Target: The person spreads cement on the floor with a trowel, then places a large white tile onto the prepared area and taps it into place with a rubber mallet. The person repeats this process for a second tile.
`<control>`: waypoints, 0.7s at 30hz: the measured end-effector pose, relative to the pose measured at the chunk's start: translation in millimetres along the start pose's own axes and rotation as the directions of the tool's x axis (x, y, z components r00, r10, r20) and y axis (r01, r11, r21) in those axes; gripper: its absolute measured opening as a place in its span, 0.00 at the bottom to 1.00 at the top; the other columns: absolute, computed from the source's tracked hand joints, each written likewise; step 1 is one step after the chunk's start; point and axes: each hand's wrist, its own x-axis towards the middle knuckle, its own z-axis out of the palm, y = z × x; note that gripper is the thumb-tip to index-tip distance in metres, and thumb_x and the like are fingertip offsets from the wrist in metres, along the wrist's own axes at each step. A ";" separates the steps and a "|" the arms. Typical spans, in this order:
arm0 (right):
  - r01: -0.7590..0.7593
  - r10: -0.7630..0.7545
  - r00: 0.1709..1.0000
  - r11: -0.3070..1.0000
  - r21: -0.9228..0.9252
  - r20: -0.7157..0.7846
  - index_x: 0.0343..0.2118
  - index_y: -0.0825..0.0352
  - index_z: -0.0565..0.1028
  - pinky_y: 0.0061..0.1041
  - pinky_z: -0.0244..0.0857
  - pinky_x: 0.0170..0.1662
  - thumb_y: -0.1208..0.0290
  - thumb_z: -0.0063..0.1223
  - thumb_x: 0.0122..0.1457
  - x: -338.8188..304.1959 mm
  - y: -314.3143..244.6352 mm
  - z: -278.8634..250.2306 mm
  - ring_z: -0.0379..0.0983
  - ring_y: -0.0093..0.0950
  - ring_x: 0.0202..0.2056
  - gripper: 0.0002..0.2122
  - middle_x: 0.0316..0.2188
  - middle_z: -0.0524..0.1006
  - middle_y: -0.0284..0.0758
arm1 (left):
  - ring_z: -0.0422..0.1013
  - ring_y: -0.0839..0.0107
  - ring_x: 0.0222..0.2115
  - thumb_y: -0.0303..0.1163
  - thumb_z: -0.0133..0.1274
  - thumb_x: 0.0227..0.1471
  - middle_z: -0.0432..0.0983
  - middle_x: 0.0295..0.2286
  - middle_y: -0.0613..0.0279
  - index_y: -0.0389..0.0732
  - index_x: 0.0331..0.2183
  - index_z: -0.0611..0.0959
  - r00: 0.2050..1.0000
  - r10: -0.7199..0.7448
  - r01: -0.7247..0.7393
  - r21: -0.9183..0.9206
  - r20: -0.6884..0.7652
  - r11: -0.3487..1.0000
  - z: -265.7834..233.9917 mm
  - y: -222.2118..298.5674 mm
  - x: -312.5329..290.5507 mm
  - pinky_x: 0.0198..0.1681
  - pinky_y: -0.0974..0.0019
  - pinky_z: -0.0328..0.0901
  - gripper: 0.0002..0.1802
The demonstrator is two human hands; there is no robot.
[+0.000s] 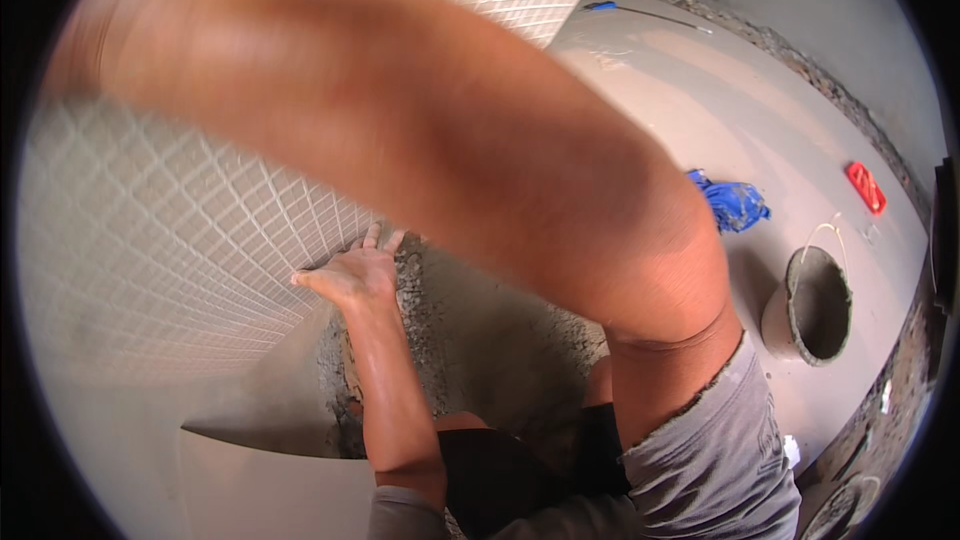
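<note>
A large pale panel (160,240) covered in a white diamond grid stands at the left and runs up to the top. At its lower edge, my left hand (355,273) is open, palm turned up and fingers spread, seeming to touch the panel. My right arm crosses the view from the lower right to the upper left, in front of the panel, its forearm smeared by motion. The right hand lies past the left rim, out of sight. Beside my left hand runs a strip of rough grey rubble (415,325).
On the right, a bucket (775,320) holds grey mortar. A crumpled blue bag or cloth (738,207), a red object (866,188) and a thin rod with a blue end (650,16) lie on the pale floor (650,80). Broken rubble edges the far wall (800,0).
</note>
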 end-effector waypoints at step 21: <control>-0.184 0.210 0.447 0.973 -0.141 0.870 0.33 0.65 0.77 0.42 0.48 0.60 0.41 0.46 0.52 -131.3 -93.6 -204.6 0.70 0.36 0.42 0.26 0.30 0.73 0.37 | 0.40 0.55 0.60 0.65 0.31 0.50 0.40 0.58 0.47 0.34 0.58 0.47 0.983 -0.054 0.145 0.570 -0.173 0.809 -196.9 8.6 -108.5 0.61 0.48 0.40 0.49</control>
